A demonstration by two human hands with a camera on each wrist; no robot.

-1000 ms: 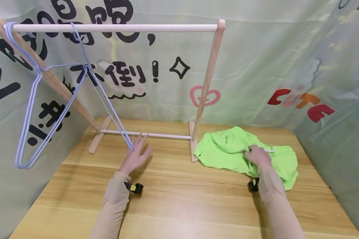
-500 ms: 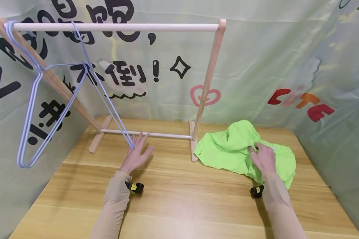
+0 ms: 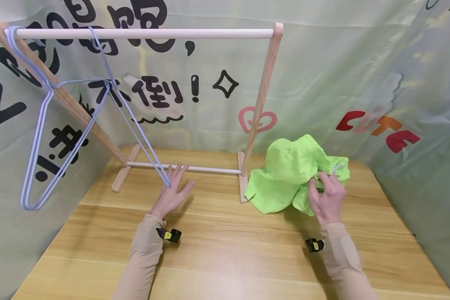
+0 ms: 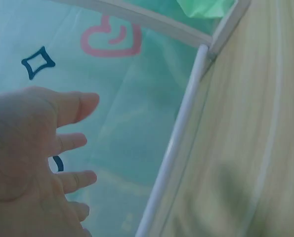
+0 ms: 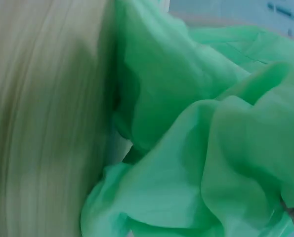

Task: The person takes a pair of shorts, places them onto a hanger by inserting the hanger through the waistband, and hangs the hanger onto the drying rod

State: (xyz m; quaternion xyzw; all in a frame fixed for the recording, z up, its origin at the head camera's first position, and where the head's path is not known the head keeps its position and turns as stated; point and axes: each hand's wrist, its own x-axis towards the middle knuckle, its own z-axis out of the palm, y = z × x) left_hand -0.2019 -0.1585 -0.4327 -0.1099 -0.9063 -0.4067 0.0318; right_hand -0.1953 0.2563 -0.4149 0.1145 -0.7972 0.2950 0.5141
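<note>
Bright green shorts [image 3: 290,162], bunched up and partly raised off the wooden table, are pinched by my right hand [image 3: 328,198] near a gathered waistband with a white drawstring. Green cloth [image 5: 181,163] fills much of the right wrist view and hides most of that hand. My left hand [image 3: 172,196] has its fingers spread above the table, by the lower end of light blue hangers [image 3: 33,146]. In the head view a hanger's tip overlaps this hand; touch cannot be told. The left wrist view shows the left hand [image 4: 28,143] with nothing in it.
The hangers hang at the left end of a white rail [image 3: 210,33] on a wooden rack. Its right post [image 3: 263,91] and foot [image 3: 243,183] stand just left of the shorts. A printed cloth backdrop [image 3: 315,62] encloses the table [image 3: 232,250] behind and at the sides.
My right hand has gathered and lifted the shorts, drawing their right part up and leftward off the table. The left hand has stayed almost still.
</note>
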